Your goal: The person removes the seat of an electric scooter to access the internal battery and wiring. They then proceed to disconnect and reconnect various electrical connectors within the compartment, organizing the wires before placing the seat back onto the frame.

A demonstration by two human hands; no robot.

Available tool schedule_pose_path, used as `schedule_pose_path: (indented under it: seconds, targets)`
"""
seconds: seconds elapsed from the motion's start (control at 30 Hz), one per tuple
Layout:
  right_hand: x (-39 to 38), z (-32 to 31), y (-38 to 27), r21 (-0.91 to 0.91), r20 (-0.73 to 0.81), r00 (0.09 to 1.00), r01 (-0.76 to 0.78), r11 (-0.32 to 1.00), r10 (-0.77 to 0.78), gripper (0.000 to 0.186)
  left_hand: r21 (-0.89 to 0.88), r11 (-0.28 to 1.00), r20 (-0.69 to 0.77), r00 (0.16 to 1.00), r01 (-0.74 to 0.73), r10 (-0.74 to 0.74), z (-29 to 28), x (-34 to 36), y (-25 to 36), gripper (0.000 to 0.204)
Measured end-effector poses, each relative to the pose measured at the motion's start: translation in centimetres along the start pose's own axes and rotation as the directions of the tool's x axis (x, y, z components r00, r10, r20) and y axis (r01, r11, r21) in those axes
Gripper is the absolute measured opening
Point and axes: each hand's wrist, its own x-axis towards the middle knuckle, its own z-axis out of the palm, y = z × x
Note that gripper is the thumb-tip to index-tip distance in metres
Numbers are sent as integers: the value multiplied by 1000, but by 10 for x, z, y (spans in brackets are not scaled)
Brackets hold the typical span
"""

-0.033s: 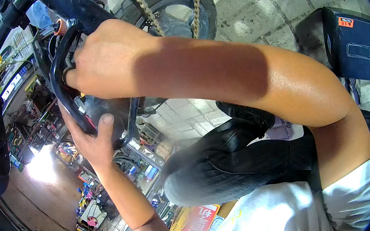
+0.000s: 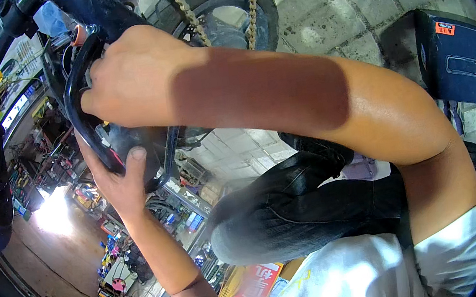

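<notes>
Both of my hands are at a black curved frame [image 2: 73, 91] of tube, part of what looks like a motorbike. My left hand [image 2: 122, 189] comes up from below and wraps round its lower side, thumb raised on one side, fingers mostly hidden behind. Above it, my right hand [image 2: 137, 75] reaches across from the right with its fingers curled into the frame's upper part. Whatever those fingertips hold is hidden. Close to the right hand's knuckles sits a small orange-and-metal fitting [image 2: 79, 35]. A thick black tube [image 2: 95, 11] runs just above.
A wheel with a tyre [image 2: 266, 17] stands beyond my right forearm, with a chain [image 2: 252, 10] hanging before it. On the paved floor [image 2: 318, 26], a dark blue case [image 2: 459, 62] is at the right. A bright lamp [image 2: 54, 214] and cluttered tools lie to the left.
My right hand's fingers have shifted slightly within the frame, the lower one a little to the left. My left hand keeps its place.
</notes>
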Motion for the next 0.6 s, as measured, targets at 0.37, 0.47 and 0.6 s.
schedule_pose_path:
  seconds: [0.37, 0.47, 0.6]
  targets:
    - [-17, -11, 12, 52, -28, 1000, -13, 999, 15, 23, -44, 999, -7, 1000, 18, -18, 5, 0, 5, 103]
    - [-18, -19, 16, 15, 26, 998, -64, 998, 63, 23, 152, 969, -84, 974, -194, 208, 11, -1, 8, 93]
    - [-15, -16, 15, -7, -24, 993, -118, 993, 118, 21, 368, 814, 9, 878, -449, 479, 4, 3, 11, 73]
